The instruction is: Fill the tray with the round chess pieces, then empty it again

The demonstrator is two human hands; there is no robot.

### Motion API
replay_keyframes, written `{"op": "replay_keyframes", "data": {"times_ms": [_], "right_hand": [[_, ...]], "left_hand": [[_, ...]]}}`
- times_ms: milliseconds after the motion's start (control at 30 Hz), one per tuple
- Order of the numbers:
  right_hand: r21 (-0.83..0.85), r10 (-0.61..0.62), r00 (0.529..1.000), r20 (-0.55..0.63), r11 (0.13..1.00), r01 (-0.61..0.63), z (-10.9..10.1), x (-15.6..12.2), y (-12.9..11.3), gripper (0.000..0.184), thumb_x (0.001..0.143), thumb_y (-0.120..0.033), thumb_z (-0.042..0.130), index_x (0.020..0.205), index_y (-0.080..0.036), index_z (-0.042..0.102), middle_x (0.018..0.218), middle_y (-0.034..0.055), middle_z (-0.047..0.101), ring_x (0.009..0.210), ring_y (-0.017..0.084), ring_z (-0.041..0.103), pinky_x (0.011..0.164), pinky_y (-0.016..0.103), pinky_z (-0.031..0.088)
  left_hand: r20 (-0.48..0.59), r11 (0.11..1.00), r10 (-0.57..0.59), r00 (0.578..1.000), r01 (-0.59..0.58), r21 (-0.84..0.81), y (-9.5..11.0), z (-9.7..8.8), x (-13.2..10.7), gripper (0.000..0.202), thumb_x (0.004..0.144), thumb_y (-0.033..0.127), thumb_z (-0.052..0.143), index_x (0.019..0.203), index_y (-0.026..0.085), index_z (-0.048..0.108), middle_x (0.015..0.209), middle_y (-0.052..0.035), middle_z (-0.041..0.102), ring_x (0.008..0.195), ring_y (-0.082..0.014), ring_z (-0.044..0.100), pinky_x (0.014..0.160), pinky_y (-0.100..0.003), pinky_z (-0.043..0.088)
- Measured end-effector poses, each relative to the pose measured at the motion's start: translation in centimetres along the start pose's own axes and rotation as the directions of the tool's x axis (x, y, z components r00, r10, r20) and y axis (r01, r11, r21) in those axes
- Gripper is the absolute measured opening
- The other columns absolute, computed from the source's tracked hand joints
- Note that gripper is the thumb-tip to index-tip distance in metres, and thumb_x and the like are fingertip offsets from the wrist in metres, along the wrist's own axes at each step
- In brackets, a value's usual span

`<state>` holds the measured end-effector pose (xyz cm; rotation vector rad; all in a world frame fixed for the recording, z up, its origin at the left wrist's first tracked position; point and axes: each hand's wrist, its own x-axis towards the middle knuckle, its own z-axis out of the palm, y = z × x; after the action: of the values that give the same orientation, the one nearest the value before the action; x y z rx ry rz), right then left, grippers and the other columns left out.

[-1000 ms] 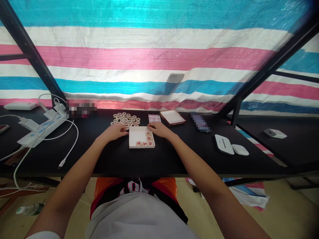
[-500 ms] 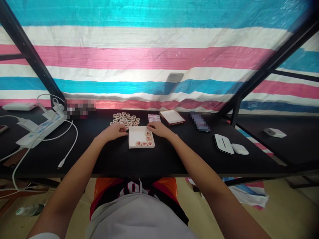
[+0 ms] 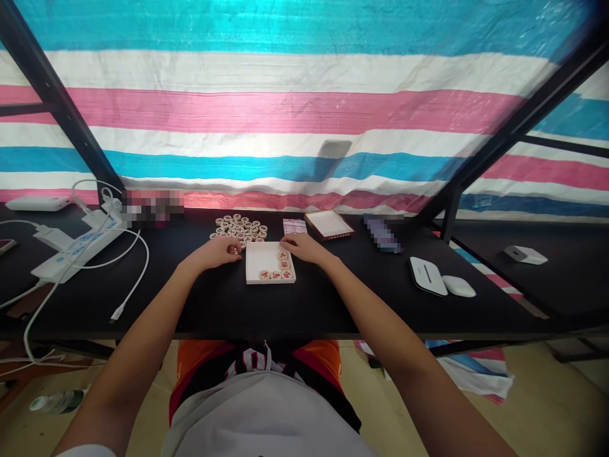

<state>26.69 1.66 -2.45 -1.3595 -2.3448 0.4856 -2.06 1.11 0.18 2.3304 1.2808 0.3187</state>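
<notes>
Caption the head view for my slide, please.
Right hand at the far right corner of a white box, left hand beside it; five red-marked discs show inside, more discs lie beyond.

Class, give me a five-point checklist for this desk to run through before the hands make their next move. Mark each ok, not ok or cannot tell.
1. White tray lying flat on the desk: ok.
2. Right hand at the tray's far right corner: ok.
3. Left hand free of any piece: cannot tell; its curled shape hides what it may hold.
4. Five pieces in the tray lying flat, characters up: ok, along the near and right sides.
5. Loose pieces well apart from the left hand: not ok; the cluster lies close beside and beyond it.
</notes>
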Motion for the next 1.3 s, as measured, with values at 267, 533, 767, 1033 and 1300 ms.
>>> {"op": "replay_keyframes", "data": {"times_ms": [267, 533, 767, 1033, 1300], "right_hand": [[0.020, 0.008, 0.997, 0.079, 1.000, -0.009, -0.3, -0.2, 0.0, 0.026, 0.084, -0.025, 0.052, 0.103, -0.016, 0.067, 0.090, 0.0055, 0.067, 0.078, 0.016, 0.056, 0.069, 0.026, 0.039], [0.039, 0.010, 0.993, 0.120, 0.999, -0.015, -0.5, -0.2, 0.0, 0.035, 0.079, -0.024, 0.059, 0.112, -0.017, 0.064, 0.096, 0.0063, 0.064, 0.081, 0.017, 0.055, 0.073, 0.027, 0.040], [0.010, 0.001, 0.997, 0.071, 1.000, -0.002, 0.0, -0.1, 0.3, 0.033, 0.084, -0.037, 0.058, 0.109, -0.017, 0.066, 0.092, 0.0059, 0.064, 0.080, 0.017, 0.055, 0.073, 0.028, 0.040], [-0.008, -0.006, 0.999, 0.053, 1.000, 0.006, 0.0, -0.1, 0.3, 0.029, 0.085, -0.033, 0.057, 0.106, -0.017, 0.067, 0.092, 0.0061, 0.064, 0.080, 0.017, 0.056, 0.074, 0.028, 0.040], [-0.015, -0.028, 0.997, 0.069, 0.999, 0.030, -0.1, -0.2, 0.2, 0.031, 0.081, -0.032, 0.061, 0.108, -0.017, 0.066, 0.091, 0.0058, 0.063, 0.080, 0.017, 0.055, 0.075, 0.028, 0.041]], "left_hand": [[-0.019, 0.990, 0.099, 0.995, -0.096, 0.107, 0.9, -0.3, -0.5, 0.037, 0.082, 0.045, 0.048, 0.058, 0.017, 0.054, 0.056, -0.0002, 0.053, 0.055, -0.0133, 0.046, 0.054, -0.026, 0.031], [0.171, 0.993, -0.016, 0.985, 0.035, -0.112, 1.2, 0.2, -0.6, 0.035, 0.078, 0.048, 0.052, 0.060, 0.017, 0.055, 0.056, -0.0021, 0.060, 0.048, -0.0138, 0.055, 0.047, -0.025, 0.039], [0.156, 0.989, 0.005, 0.988, 0.019, -0.150, 1.3, 0.4, -0.7, 0.035, 0.079, 0.051, 0.052, 0.072, 0.018, 0.062, 0.060, -0.0024, 0.062, 0.050, -0.0145, 0.057, 0.050, -0.024, 0.043], [0.100, 0.996, 0.053, 0.994, -0.045, -0.078, 1.3, 0.6, -0.5, 0.040, 0.081, 0.047, 0.050, 0.053, 0.019, 0.042, 0.048, 0.0025, 0.042, 0.045, -0.0118, 0.046, 0.046, -0.026, 0.030], [-0.174, 0.964, 0.266, 0.948, -0.266, 0.023, 4.6, 2.1, -0.3, 0.030, 0.087, 0.039, 0.047, 0.075, 0.017, 0.064, 0.073, -0.0028, 0.061, 0.072, -0.0168, 0.054, 0.069, -0.028, 0.041]]}}
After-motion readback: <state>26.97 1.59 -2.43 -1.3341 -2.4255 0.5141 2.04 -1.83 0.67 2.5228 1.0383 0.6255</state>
